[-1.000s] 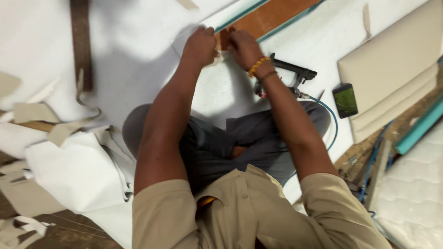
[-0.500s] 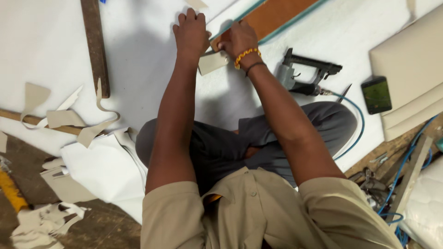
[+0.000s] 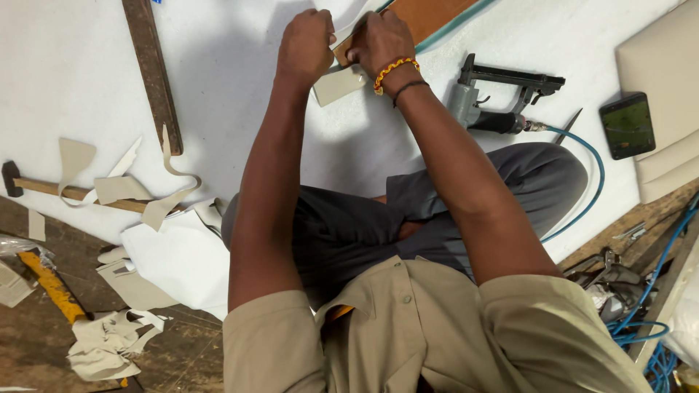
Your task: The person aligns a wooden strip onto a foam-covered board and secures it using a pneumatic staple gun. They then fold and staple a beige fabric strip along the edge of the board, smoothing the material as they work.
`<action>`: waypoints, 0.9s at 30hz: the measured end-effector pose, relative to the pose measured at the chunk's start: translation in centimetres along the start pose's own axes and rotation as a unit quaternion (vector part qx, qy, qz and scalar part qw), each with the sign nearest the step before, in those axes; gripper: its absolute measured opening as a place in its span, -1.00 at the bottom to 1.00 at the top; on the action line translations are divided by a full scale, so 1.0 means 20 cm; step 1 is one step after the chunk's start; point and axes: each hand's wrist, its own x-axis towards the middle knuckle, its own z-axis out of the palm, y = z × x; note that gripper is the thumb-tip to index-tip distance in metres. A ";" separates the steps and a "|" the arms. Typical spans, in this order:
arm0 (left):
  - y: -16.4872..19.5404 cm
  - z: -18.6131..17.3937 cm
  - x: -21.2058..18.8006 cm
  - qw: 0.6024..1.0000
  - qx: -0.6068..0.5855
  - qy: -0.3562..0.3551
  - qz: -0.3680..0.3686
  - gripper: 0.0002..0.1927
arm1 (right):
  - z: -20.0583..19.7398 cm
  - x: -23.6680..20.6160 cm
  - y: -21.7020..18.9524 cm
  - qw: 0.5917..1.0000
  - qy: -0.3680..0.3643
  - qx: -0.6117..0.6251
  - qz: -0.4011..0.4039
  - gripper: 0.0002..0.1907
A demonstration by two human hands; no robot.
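My left hand [image 3: 306, 45] is closed on the edge of a beige fabric flap [image 3: 339, 82] at the end of a brown wooden panel [image 3: 429, 16] lying on white padding [image 3: 218, 58]. My right hand [image 3: 380, 41], with a yellow and red bead bracelet at the wrist, grips the same flap just to the right, against the panel's corner. Both hands are side by side and nearly touching. My legs are crossed beneath my arms.
A grey pneumatic stapler [image 3: 499, 94] with a blue air hose [image 3: 582, 182] lies to the right, near a phone [image 3: 627, 124] on beige cushions [image 3: 666, 80]. A wooden strip [image 3: 153, 73], a hammer [image 3: 65, 191] and fabric scraps [image 3: 116, 335] lie on the left.
The view has shifted, so hands and panel sit higher and the left-side scraps show more. Both hands stay gripping the flap at the panel's corner.
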 end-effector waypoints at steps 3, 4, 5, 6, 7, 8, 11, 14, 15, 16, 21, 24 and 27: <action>0.03 0.02 -0.02 0.998 0.021 0.024 0.050 -0.88 | 0.00 0.00 0.00 1.000 0.000 0.015 -0.005 -0.50; 0.04 0.03 -0.03 0.998 0.023 0.025 0.054 -0.85 | 0.00 -0.01 0.00 1.000 0.001 0.022 -0.007 -0.52; 0.05 0.05 -0.04 0.997 0.025 0.029 0.060 -0.82 | -0.01 -0.01 0.00 1.000 0.006 0.027 -0.010 -0.54; 0.07 0.06 -0.04 0.998 0.014 0.039 0.042 -0.83 | -0.02 -0.01 0.00 0.999 0.010 0.033 -0.015 -0.55; 0.08 0.08 -0.06 0.999 0.000 0.047 0.024 -0.84 | -0.02 -0.01 0.00 0.999 0.012 0.034 -0.010 -0.55; 0.10 0.10 -0.07 0.998 -0.012 0.055 0.005 -0.84 | -0.03 -0.01 0.00 0.999 0.012 0.037 -0.007 -0.54; 0.12 0.12 -0.08 0.994 -0.025 0.107 0.010 -0.86 | -0.03 -0.01 0.00 0.999 0.026 0.044 -0.008 -0.54; 0.15 0.13 -0.07 0.994 -0.019 0.098 -0.039 -0.80 | -0.02 -0.01 0.02 0.997 0.044 0.055 -0.009 -0.56; 0.16 0.14 -0.07 0.995 -0.007 0.101 -0.025 -0.81 | -0.01 -0.01 0.04 0.997 0.050 0.058 -0.007 -0.57; 0.17 0.15 -0.06 0.995 0.005 0.103 -0.013 -0.81 | 0.00 0.00 0.05 0.997 0.062 0.051 -0.012 -0.58; 0.25 0.23 -0.13 0.990 0.034 0.139 0.008 -0.94 | 0.04 -0.01 0.10 0.994 0.095 0.026 -0.040 -0.60; 0.30 0.27 -0.18 0.986 0.049 0.156 -0.007 -0.83 | 0.04 -0.01 0.10 0.997 0.074 0.018 -0.028 -0.69; 0.33 0.29 -0.22 0.979 0.058 0.193 0.004 -0.78 | 0.02 -0.01 0.11 0.997 0.071 0.018 -0.037 -0.64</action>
